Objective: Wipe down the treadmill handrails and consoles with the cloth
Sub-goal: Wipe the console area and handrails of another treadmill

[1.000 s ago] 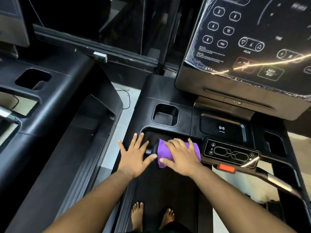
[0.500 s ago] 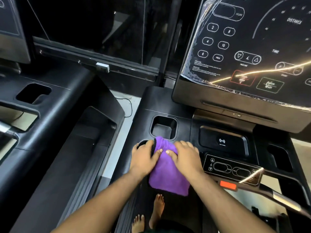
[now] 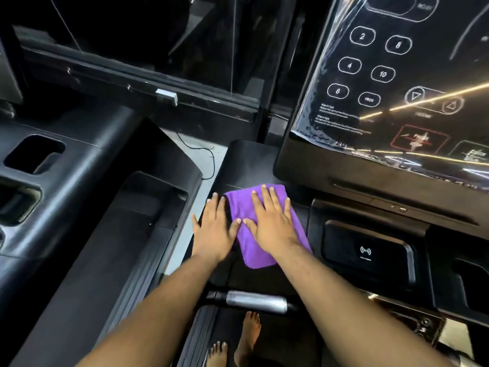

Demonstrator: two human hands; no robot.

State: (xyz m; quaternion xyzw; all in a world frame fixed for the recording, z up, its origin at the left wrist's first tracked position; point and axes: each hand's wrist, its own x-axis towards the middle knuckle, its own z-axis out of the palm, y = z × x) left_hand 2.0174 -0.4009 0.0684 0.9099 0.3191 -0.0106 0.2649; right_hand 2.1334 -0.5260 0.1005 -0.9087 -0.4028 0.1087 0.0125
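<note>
Purple cloth [image 3: 262, 234] lies spread flat on the black console tray [image 3: 248, 160] of the treadmill, just left of the wireless charging pad [image 3: 366, 250] and below the lower left corner of the display panel [image 3: 397, 83]. Right hand [image 3: 272, 223] lies palm down on the cloth, fingers straight and spread, pressing it to the tray, not curled round it. Left hand [image 3: 215, 229] lies flat beside it on the tray's left edge, fingers straight, thumb tip touching the cloth's left edge; mostly on bare plastic, grasping nothing. Both forearms reach in from the bottom of the frame. Silver handrail grip [image 3: 255, 301] runs crosswise under the forearms, nearer the person than the cloth. Two bare feet [image 3: 246, 337] stand on the belt below. Neighbouring treadmill [image 3: 79, 197] sits to the left, with a strip of light floor [image 3: 193, 160] and a thin black cable between the two machines. Display shows numbered buttons under glare streaks.
</note>
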